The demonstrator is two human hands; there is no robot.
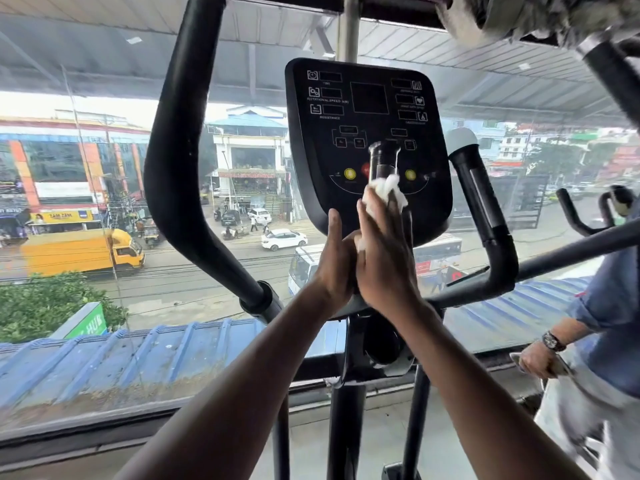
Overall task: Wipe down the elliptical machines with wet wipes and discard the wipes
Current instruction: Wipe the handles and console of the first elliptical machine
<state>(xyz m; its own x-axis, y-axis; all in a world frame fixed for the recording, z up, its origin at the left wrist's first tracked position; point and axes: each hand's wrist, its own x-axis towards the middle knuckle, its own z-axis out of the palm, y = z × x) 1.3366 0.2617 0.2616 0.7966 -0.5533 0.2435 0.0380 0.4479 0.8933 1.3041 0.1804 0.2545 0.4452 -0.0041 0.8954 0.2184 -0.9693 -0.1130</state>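
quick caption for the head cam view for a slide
Right hand presses a white wet wipe against the elliptical's centre handgrip, left hand alongside, below the console.

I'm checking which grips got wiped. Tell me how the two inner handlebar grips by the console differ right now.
The left inner grip stands in front of the console, with the white wipe wrapped round it by the right hand; the left hand is alongside. The right inner grip stands beside the console, bare and untouched, its whole length showing. Both are black and upright.
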